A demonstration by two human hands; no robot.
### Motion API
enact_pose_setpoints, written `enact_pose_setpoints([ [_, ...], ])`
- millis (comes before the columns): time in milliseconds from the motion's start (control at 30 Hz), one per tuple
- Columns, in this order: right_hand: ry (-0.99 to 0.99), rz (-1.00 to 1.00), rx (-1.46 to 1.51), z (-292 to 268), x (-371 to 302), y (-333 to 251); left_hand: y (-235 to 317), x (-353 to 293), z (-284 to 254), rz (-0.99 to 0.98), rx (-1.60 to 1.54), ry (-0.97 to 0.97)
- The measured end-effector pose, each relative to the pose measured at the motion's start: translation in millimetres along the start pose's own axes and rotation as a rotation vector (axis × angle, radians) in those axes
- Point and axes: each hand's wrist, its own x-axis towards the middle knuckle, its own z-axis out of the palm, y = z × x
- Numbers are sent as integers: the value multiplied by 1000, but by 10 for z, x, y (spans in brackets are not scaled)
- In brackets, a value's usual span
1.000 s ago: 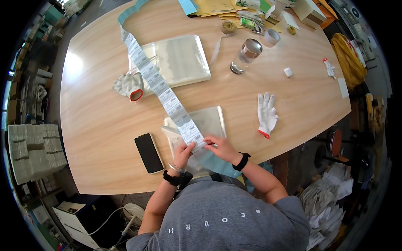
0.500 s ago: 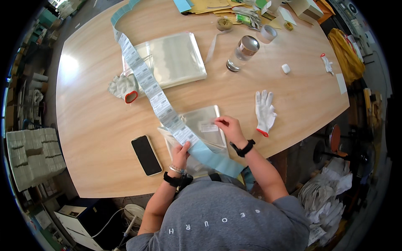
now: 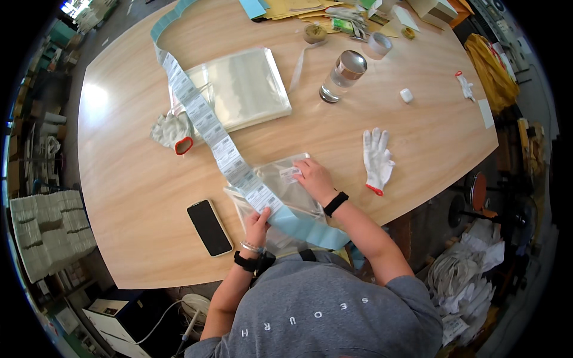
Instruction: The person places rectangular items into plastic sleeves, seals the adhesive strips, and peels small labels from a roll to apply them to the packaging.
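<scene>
My left hand (image 3: pixel 258 227) is closed on the lower part of a long strip of printed labels (image 3: pixel 225 154), with the thumb on top. Bare light-blue backing (image 3: pixel 307 228) trails from there toward my waist. Under the strip lies a small stack of clear plastic bags (image 3: pixel 280 160). My right hand (image 3: pixel 314 181) rests on the top bag with its fingers spread over a small white label (image 3: pixel 290 174), partly covering it. Whether any fingertip still grips the label cannot be made out.
A larger stack of clear bags (image 3: pixel 250 83) lies beyond, with a work glove (image 3: pixel 172 132) beside it. A phone (image 3: pixel 210 227) is at left. Another glove (image 3: pixel 376 158), a glass of water (image 3: pixel 343 76), a white case (image 3: pixel 406 95) and tape rolls (image 3: pixel 380 43) stand farther right.
My right hand has gone from pinching near the label to lying over it on the bag, slightly farther left and away from me. My left hand keeps its hold on the strip.
</scene>
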Motion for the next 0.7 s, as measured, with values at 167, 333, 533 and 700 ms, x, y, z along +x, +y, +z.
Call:
enact_pose_setpoints([
  [167,39,150,54,8,155,241,-88,12,-39,22,92,36],
  [333,-192,104,229,-41,230,373,-96,29,-67,60,175,96],
  [533,77,-193,124,-390,240,12,8,10,-98,13,255,18],
  [700,-27,-49,455,-351,-28,-82,107,-238,62,133,76,-109],
])
